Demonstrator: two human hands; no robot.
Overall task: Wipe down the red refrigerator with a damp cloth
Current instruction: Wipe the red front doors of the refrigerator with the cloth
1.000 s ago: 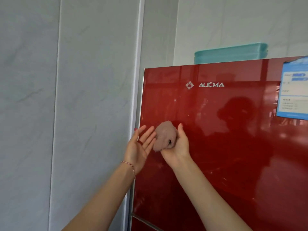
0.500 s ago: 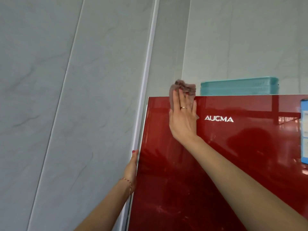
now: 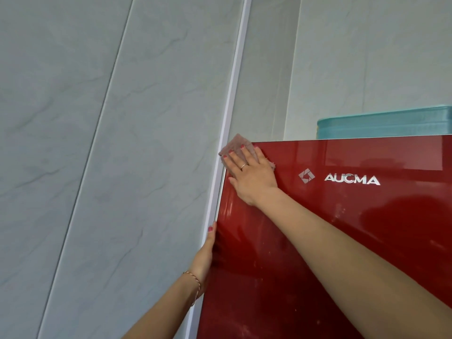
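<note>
The red refrigerator door (image 3: 342, 241) carries the brand name "AUCMA" in silver capital letters near its top edge, with a small silver diamond-shaped logo (image 3: 306, 176) just left of the word. No other text is readable.

We see a red fridge door (image 3: 342, 241) that is smooth and shiny like glass, with silver metal letters (image 3: 351, 179). The cloth (image 3: 236, 145) looks soft and fuzzy. The wall (image 3: 122, 143) is smooth, dull grey like stone. The teal box (image 3: 384, 123) looks like plastic.
</note>
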